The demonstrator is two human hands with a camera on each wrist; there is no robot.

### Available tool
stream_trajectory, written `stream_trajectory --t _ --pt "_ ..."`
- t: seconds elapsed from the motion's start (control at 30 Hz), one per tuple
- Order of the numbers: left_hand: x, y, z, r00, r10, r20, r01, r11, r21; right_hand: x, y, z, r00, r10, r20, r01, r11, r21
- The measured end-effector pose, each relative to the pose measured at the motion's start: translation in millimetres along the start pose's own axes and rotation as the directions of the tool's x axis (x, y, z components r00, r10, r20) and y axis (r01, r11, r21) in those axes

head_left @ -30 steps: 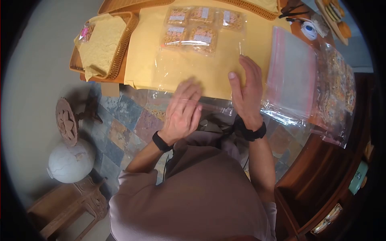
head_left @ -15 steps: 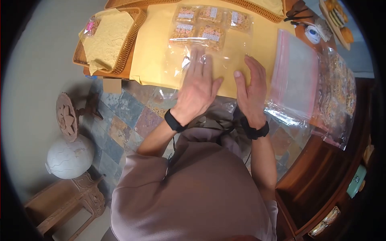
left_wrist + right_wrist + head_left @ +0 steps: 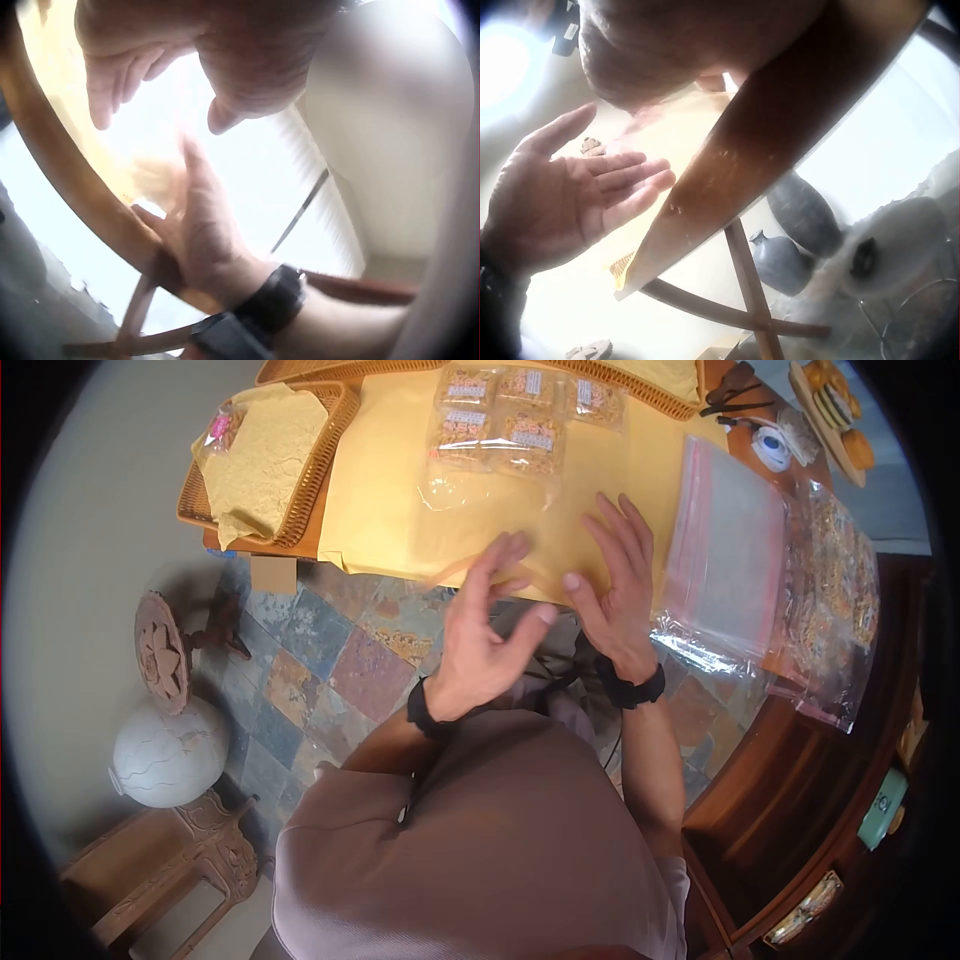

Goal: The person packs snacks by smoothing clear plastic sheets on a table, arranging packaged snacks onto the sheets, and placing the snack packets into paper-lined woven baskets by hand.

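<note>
A clear plastic bag lies on the yellow-covered table, with several packs of golden snack pieces with white labels inside it. Toward the near table edge, my left hand hovers with spread, lightly bent fingers and holds nothing. Its bare palm faces the other hand in the right wrist view. To its right, my right hand is held with long, spread fingers over the cover's front edge, also with nothing in its grasp. A blurred pinkish strip shows by the left fingertips. Glare washes out much of the left wrist view.
Flat clear bags with pink edges are stacked at right, beside filled bags. A lined wicker basket stands at the left. Dark tools and a white cable coil lie at the back right.
My left hand slid forward along the bag toward the packs, then drew back toward the table edge and turned with its thumb up. My right hand stayed near its place, its fingers spreading.
</note>
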State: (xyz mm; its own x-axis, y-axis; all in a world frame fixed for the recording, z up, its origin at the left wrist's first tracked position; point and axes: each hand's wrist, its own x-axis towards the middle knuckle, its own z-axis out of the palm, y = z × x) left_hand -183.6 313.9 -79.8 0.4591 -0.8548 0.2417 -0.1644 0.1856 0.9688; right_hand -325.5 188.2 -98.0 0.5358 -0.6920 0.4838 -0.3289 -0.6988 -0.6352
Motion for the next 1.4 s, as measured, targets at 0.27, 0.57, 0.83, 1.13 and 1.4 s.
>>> stream_trajectory --t 0.27,0.57,0.83,1.13,1.4 --pt "26 -4 0 0.924 -0.37 0.103 0.363 0.756 -0.545 -2 -4 3 0.993 -0.112 0.026 0.113 0.993 -0.045" --pt "-5 -10 -9 0.849 -0.529 0.004 0.521 0.834 -0.18 -5 0 7 0.984 0.065 -0.167 -0.051 0.995 0.086" --pt "-12 29 2 0.703 -0.558 0.442 0.688 0.692 -0.221 -7 1 5 0.987 -0.013 -0.158 0.025 0.996 0.08" --pt "52 -22 45 0.889 0.185 0.419 -0.456 0.452 0.767 -9 -3 5 0.974 -0.082 -0.213 0.077 0.997 -0.03" --pt "88 -38 43 0.923 0.147 0.354 -0.383 0.331 0.862 -11 -1 6 0.977 -0.084 -0.196 0.096 0.994 0.049"
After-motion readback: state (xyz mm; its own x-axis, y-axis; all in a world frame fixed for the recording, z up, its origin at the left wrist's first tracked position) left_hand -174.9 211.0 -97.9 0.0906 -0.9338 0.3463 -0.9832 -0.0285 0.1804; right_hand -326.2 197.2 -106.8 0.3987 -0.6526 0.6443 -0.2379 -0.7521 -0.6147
